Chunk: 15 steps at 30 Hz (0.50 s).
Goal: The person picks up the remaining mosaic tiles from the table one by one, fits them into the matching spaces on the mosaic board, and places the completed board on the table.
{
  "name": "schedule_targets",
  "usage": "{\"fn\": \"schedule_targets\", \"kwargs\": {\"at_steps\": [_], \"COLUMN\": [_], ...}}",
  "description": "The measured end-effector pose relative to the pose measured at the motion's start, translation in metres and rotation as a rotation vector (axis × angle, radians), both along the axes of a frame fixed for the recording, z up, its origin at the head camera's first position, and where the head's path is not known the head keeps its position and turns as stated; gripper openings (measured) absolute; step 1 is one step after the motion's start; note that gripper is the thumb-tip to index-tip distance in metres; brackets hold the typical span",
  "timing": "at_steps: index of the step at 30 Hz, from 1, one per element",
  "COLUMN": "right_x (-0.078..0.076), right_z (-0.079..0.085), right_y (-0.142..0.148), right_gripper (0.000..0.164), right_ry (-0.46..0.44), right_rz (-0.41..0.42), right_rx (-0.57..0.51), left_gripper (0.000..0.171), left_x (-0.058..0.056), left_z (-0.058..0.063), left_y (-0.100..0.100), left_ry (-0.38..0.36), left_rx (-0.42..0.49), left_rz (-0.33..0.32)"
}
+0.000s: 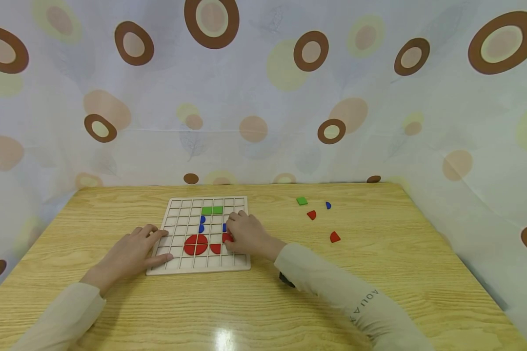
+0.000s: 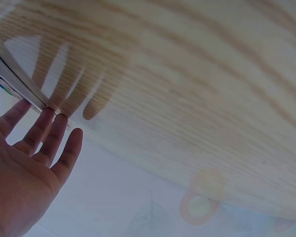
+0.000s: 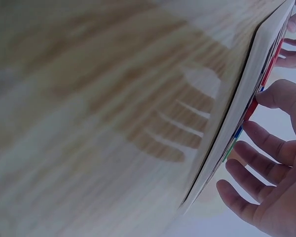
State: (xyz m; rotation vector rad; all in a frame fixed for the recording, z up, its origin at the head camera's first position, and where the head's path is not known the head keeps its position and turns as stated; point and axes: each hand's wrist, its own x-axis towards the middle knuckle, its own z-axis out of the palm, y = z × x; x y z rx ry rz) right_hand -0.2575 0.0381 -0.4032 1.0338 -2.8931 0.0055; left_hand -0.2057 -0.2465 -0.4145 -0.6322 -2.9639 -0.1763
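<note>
A pale gridded board (image 1: pixel 180 263) lies on the table. My left hand (image 1: pixel 129 251) rests at its left edge, thumb over the border, fingers loosely extended; its fingertips meet the board's side in the left wrist view. My right hand (image 1: pixel 248 235) is over the right part of the board. Its thumb and index finger pinch a red quarter-circle piece (image 3: pixel 250 109) down at the grid. Left of it sit a red quarter piece (image 1: pixel 215 248) and a red circle (image 1: pixel 191 240) of quarter pieces. Farther back are blue half-round pieces (image 1: pixel 201 228), two green squares (image 1: pixel 207 210) and a blue piece (image 1: pixel 224 227) partly hidden by the fingers.
Loose on the wooden table (image 1: pixel 377 273), right of the board, lie a green piece (image 1: pixel 301 201), a blue half-round piece (image 1: pixel 328 205) and two red quarter pieces, one farther back (image 1: pixel 312 215) and one nearer (image 1: pixel 335 237). A patterned curtain (image 1: pixel 254 97) hangs behind and along the sides.
</note>
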Motion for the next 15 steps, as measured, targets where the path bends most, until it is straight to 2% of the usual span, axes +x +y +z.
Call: {"fn": "schedule_targets", "kwargs": {"at_steps": [15], "right_x": [0.0013], "right_z": [0.0023], "right_y": [-0.0007], "right_gripper": [0.024], "right_ry": [-0.014], "right_rz": [-0.019], "right_rx": [-0.004], "left_gripper": [0.070], "left_x": [-0.0006], "left_z": [-0.0009], "left_y": [0.0000], "left_ry": [-0.005], "left_rx": [0.003], "left_rz": [0.003]}}
